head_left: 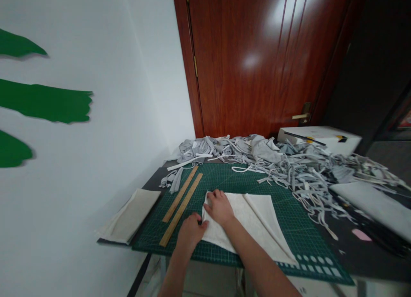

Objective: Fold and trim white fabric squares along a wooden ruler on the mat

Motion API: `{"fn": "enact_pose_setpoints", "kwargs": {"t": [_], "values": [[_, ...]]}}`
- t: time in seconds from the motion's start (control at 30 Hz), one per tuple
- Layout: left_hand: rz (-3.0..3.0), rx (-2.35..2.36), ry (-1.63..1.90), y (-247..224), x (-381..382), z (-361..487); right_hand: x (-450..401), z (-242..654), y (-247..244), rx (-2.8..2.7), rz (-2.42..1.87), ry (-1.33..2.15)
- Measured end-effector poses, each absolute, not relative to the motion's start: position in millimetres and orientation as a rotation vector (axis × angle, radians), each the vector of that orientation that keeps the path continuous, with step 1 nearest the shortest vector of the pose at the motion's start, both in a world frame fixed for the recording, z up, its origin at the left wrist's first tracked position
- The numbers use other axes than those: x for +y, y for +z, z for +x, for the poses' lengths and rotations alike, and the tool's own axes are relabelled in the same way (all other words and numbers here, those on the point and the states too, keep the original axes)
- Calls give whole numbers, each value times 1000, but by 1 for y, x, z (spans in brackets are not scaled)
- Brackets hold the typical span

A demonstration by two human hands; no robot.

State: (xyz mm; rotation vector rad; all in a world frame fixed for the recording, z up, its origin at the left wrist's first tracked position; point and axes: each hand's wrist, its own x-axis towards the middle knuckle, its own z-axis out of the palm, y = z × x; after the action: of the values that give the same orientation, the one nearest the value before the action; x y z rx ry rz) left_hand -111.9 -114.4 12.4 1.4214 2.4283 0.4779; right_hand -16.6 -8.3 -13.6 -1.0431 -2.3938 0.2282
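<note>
A white piece of cloth [250,217] lies on the green cutting mat [221,177], with a raised fold running down its right part. My right hand [221,207] rests on the cloth's upper left corner, fingers spread flat over the fabric. At the cloth's left edge, my left hand [192,229] has curled fingers, and its thumb meets the edge as if pinching it. Two long wooden rulers, one nearer [181,210] and one farther left [180,194], lie side by side on the mat left of my hands.
Folded cream cloth [133,215] sits at the table's left end, by the white wall. Grey and white fabric scraps [272,153] heap along the back and right. Behind them are a white box [321,136] and a brown door [244,65]. A pink scrap [361,234] lies at right.
</note>
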Motion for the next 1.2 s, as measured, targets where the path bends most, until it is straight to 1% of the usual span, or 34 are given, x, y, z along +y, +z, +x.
{"fn": "enact_pose_setpoints", "kwargs": {"t": [0.2, 0.4, 0.67, 0.83, 1.07, 1.2], "values": [[1394, 2376, 549, 10, -111, -122, -9, -17, -14, -2391, -1045, 227], [1399, 2329, 546, 6, -115, -123, -9, -17, -14, -2378, -1031, 221], [1425, 2263, 511, 16, -116, -123, -9, -16, -13, -2383, -1031, 223], [1416, 2255, 601, 19, -116, -123, -10, -16, -13, -2386, -1033, 223], [1375, 2255, 715, 3, -123, -121, -9, -16, -14, -2401, -1038, 215], [1446, 2306, 601, 5, -133, -121, -8, -17, -14, -2406, -1047, 211]]}}
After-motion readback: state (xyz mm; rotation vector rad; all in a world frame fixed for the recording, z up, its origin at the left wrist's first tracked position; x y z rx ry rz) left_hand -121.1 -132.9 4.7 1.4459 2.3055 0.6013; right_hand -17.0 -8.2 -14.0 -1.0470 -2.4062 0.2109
